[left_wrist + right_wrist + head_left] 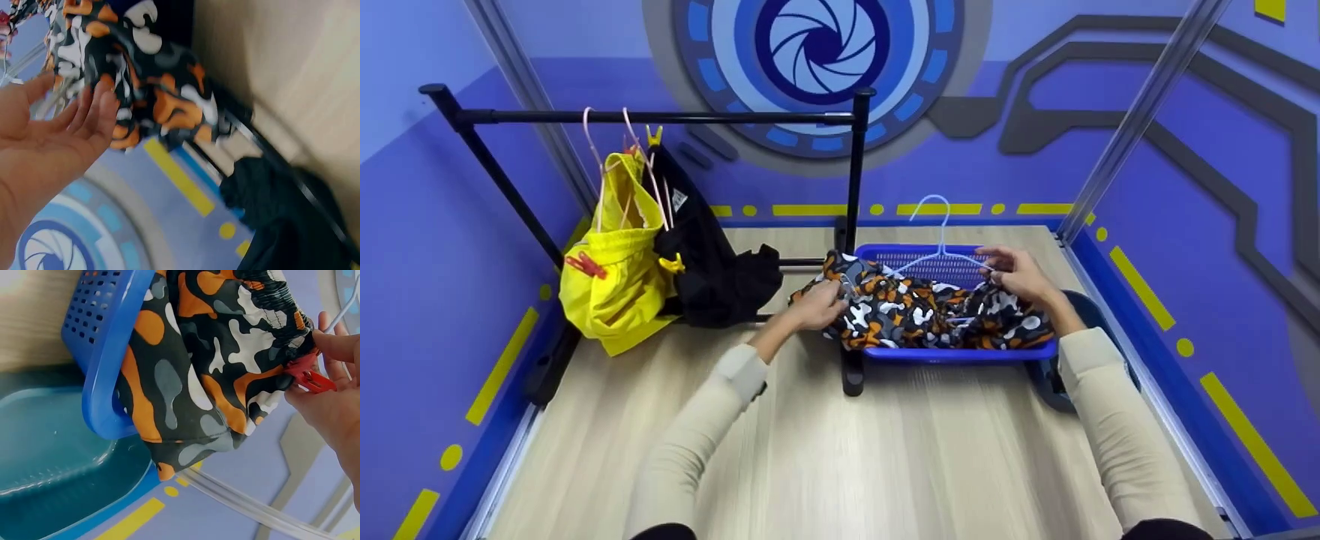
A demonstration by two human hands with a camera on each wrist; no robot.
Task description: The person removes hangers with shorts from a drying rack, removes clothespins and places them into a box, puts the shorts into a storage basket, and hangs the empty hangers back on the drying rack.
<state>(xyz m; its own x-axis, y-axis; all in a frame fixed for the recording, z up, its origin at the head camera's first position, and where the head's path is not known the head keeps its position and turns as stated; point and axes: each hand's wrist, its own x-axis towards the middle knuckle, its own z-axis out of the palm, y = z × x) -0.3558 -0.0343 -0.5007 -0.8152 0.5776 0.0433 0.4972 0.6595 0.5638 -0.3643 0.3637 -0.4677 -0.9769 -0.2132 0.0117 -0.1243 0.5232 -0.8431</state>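
Camouflage-patterned shorts (915,311) in black, orange, white and grey lie across a blue basket (960,354), with a light blue hanger (937,225) standing up from their waistband. At the waistband's right end, my right hand (1020,277) pinches a red clothespin (309,376) set on the cloth. My left hand (819,306) is at the left end of the shorts. In the left wrist view, its thumb and fingers close around a pale grey clip (59,101), partly hidden by the fingers and blurred.
Left stands a black rack (675,118) with yellow shorts (619,277) and a black garment (712,277) on pink hangers. The rack's right post and foot (852,375) stand beside the basket. A dark teal tub (62,455) sits partly under the basket's right side.
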